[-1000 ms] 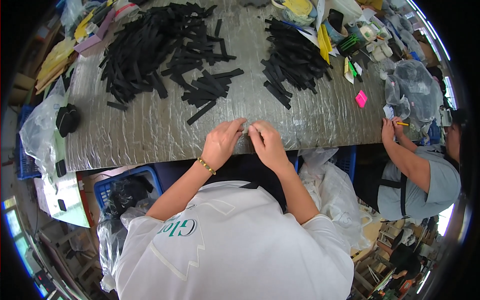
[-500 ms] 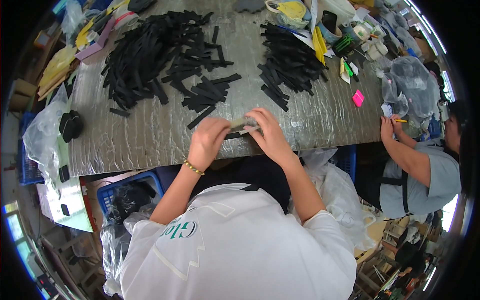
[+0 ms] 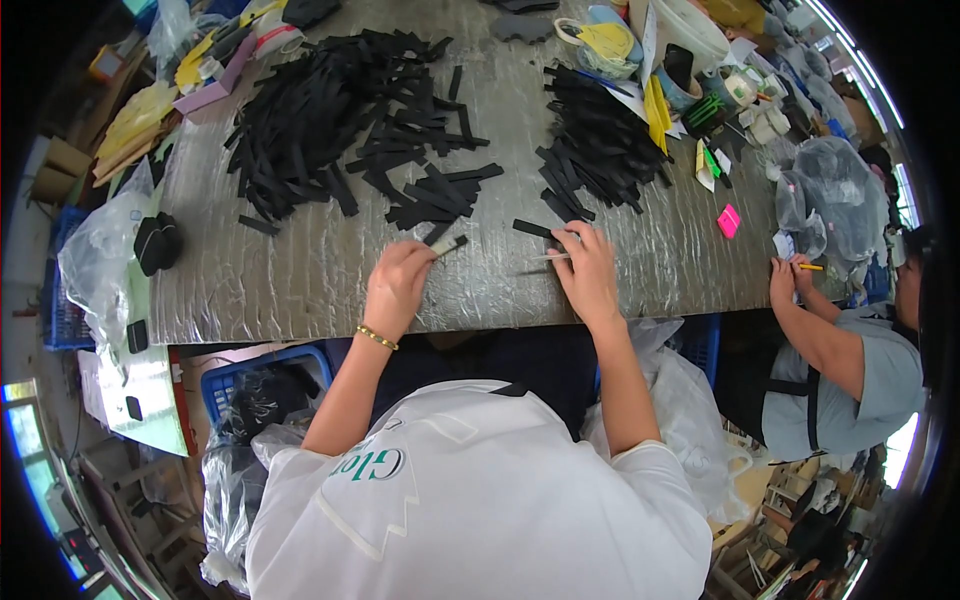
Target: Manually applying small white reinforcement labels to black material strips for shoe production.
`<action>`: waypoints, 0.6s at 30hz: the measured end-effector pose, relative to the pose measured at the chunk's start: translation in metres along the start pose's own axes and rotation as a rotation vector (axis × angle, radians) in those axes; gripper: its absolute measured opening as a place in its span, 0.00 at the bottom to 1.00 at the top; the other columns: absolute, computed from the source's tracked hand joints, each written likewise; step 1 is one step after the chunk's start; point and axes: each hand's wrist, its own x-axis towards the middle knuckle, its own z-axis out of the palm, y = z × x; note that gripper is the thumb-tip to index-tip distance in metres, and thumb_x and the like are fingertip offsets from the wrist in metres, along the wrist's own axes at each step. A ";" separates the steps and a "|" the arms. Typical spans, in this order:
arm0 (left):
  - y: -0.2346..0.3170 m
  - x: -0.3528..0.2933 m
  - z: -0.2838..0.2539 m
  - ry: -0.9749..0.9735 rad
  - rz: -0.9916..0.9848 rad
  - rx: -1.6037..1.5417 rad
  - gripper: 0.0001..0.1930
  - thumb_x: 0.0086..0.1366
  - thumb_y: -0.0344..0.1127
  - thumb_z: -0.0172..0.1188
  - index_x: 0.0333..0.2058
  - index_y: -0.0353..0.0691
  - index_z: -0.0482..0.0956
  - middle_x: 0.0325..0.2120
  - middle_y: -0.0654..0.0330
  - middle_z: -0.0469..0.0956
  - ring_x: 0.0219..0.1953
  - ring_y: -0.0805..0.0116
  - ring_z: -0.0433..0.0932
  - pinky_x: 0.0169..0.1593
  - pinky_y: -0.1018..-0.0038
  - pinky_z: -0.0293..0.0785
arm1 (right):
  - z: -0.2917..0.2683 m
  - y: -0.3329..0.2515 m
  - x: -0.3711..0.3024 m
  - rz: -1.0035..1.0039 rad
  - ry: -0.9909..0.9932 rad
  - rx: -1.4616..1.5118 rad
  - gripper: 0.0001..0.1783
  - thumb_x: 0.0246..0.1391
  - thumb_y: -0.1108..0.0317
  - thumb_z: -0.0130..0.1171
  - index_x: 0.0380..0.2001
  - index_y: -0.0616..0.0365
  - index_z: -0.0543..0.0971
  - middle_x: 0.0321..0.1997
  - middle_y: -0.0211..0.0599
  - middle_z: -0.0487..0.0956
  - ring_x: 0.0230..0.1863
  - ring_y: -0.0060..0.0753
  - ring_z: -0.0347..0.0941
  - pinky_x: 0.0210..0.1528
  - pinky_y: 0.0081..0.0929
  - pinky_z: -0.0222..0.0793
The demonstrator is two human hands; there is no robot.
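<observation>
My left hand (image 3: 396, 278) is closed at the fingertips on a short, flat pale piece (image 3: 447, 247) with a dark end, low over the table. To its right, my right hand (image 3: 589, 270) pinches a black strip (image 3: 533, 229) that sticks out leftward. A thin white stick (image 3: 546, 257) also juts from the right fingers; its kind is too small to tell. Beyond my left hand lies a large, tangled pile of black strips (image 3: 300, 130), with a few looser strips (image 3: 440, 190) at its near side. A second pile of black strips (image 3: 600, 140) lies beyond my right hand.
The table (image 3: 350, 290) has a wrinkled plastic cover. A pink object (image 3: 728, 221) lies at right, near a co-worker's hands (image 3: 785, 280) with a yellow pen. Tubs and tools crowd the far right. A blue basket (image 3: 265, 380) stands below the near edge.
My hands were together over the pale piece and a black strip; now they are apart. The left keeps the pale piece, and the right has the black strip and white stick. The view has shifted slightly.
</observation>
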 end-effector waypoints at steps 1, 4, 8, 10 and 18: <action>0.005 -0.002 0.004 -0.039 0.015 -0.036 0.07 0.58 0.22 0.62 0.37 0.35 0.82 0.38 0.54 0.79 0.41 0.51 0.78 0.46 0.62 0.75 | 0.001 -0.007 -0.002 0.026 -0.002 0.077 0.13 0.53 0.67 0.65 0.41 0.59 0.80 0.46 0.40 0.75 0.48 0.47 0.71 0.49 0.43 0.66; 0.020 -0.007 0.015 -0.096 0.081 -0.096 0.09 0.56 0.21 0.62 0.37 0.35 0.82 0.37 0.54 0.79 0.41 0.52 0.78 0.46 0.62 0.76 | 0.008 -0.036 -0.012 0.111 -0.027 0.288 0.15 0.49 0.65 0.70 0.36 0.61 0.79 0.38 0.42 0.75 0.43 0.49 0.74 0.46 0.40 0.69; 0.037 -0.011 0.025 -0.117 0.090 -0.132 0.11 0.56 0.21 0.61 0.38 0.36 0.82 0.37 0.55 0.79 0.41 0.53 0.78 0.46 0.63 0.77 | 0.024 -0.056 -0.028 0.175 -0.010 0.290 0.15 0.49 0.66 0.70 0.36 0.62 0.78 0.37 0.43 0.75 0.40 0.50 0.75 0.44 0.40 0.69; 0.038 -0.010 0.026 -0.139 0.090 -0.130 0.11 0.55 0.21 0.61 0.39 0.36 0.83 0.38 0.55 0.80 0.42 0.53 0.78 0.46 0.63 0.77 | 0.029 -0.060 -0.032 0.205 0.039 0.262 0.14 0.50 0.67 0.69 0.36 0.63 0.78 0.36 0.43 0.75 0.39 0.51 0.75 0.42 0.41 0.69; 0.041 -0.006 0.031 -0.169 0.119 -0.144 0.13 0.56 0.21 0.59 0.40 0.36 0.83 0.38 0.56 0.80 0.42 0.54 0.78 0.46 0.64 0.77 | 0.033 -0.065 -0.037 0.295 0.064 0.378 0.10 0.53 0.70 0.67 0.36 0.62 0.78 0.35 0.44 0.74 0.39 0.52 0.73 0.43 0.44 0.67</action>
